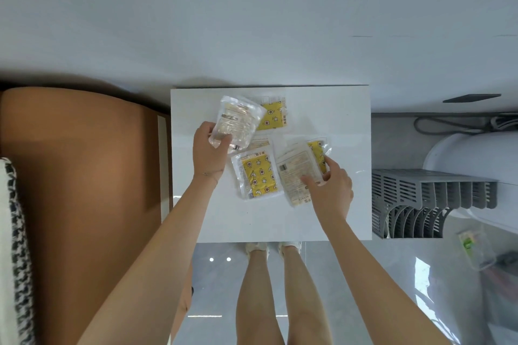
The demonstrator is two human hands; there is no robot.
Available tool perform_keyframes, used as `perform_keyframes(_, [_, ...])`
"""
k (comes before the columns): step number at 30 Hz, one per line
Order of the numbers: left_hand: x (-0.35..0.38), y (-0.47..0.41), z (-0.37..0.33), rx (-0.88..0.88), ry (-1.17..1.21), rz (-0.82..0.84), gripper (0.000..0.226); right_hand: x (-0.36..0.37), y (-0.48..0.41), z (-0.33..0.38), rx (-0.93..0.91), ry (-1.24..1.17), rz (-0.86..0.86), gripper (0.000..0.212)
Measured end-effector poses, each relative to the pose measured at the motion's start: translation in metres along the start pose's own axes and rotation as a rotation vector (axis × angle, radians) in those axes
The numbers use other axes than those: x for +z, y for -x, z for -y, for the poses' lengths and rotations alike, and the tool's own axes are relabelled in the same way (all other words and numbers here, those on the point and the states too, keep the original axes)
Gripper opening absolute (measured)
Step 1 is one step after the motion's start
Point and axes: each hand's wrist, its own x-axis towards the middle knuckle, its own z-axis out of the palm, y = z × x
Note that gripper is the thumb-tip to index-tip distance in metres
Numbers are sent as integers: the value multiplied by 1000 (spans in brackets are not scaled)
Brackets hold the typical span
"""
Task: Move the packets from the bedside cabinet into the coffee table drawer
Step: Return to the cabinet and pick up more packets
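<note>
My left grip (208,148) curls round a clear packet (238,123), held just above the far-left part of the bedside cabinet (336,109). My right grip (332,185) pinches the edge of a white-backed packet (297,173) toward the cabinet's right, where it lies on a hidden yellow packet (318,154) that peeks out beneath it. A yellow star packet (259,176) lies flat at the cabinet's middle, and a far yellow packet (273,115) sits at its far side, partly under the lifted one. I judge the task barely begun: two packets in hand, at least three lying on the cabinet. The coffee table drawer is out of view, so all the carrying is left.
</note>
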Motion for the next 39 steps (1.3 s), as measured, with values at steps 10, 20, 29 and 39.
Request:
perform_keyframes(10, [-26, 37, 18, -428, 570, -96, 43, 5, 8, 11, 23, -107, 43, 55])
perform_keyframes(20, [-48, 74, 34, -555, 677, 23, 48, -10, 25, 24, 14, -357, 90, 18])
perform_keyframes(29, [-77, 117, 15, -497, 692, 55, 48, -33, 78, 52, -35, -566, 273, 13])
perform_keyframes(39, [-116, 245, 9, -421, 849, -154, 40, -68, 157, 54, -153, -460, 480, 43])
